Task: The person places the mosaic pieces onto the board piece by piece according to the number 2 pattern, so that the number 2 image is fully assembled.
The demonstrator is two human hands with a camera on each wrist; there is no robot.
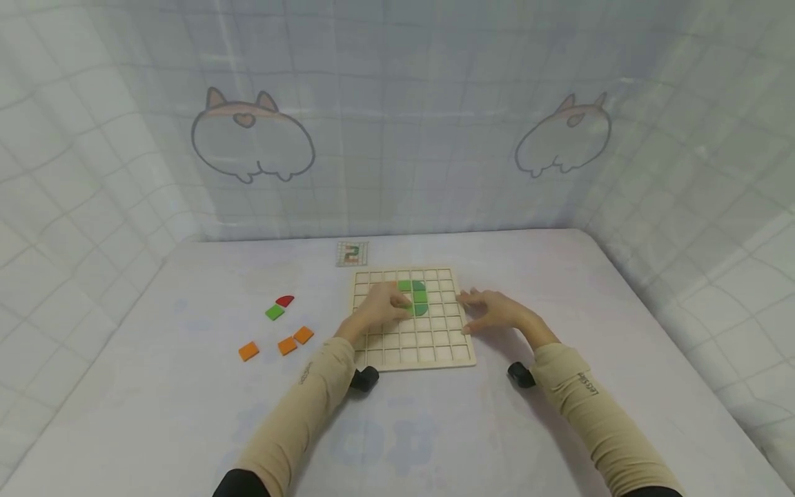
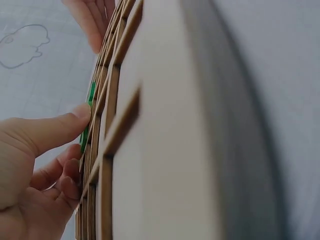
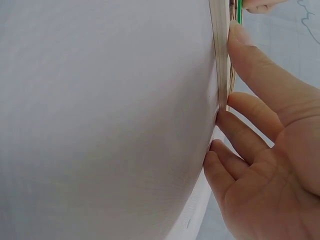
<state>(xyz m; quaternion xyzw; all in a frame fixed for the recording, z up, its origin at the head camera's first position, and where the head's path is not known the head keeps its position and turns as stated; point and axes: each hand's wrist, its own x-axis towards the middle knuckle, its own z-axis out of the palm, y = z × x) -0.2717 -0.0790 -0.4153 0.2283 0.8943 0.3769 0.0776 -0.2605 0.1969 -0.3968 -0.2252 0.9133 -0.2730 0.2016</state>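
Observation:
A wooden grid board point(image 1: 435, 353) lies on the white table, with raised ribs between its square cells. Green square tiles point(image 1: 419, 297) and darker green rounded pieces point(image 1: 419, 285) sit in its upper middle cells. My left hand point(image 1: 384, 304) is over the board's middle, thumb and fingertips pinching a green tile point(image 2: 84, 138) at the cells; the hand partly hides it in the head view. Along the board's right edge rests my right hand point(image 1: 497, 309), fingers loosely bent and touching the rim point(image 3: 221, 60) with nothing held.
Left of the board lie several orange square tiles point(image 1: 248, 351), a green tile point(image 1: 275, 313) and a red quarter-round piece point(image 1: 285, 301). Behind the board is a small pattern card point(image 1: 352, 253) with a printed grid. A pale curtain point(image 1: 397, 138) hangs at the back.

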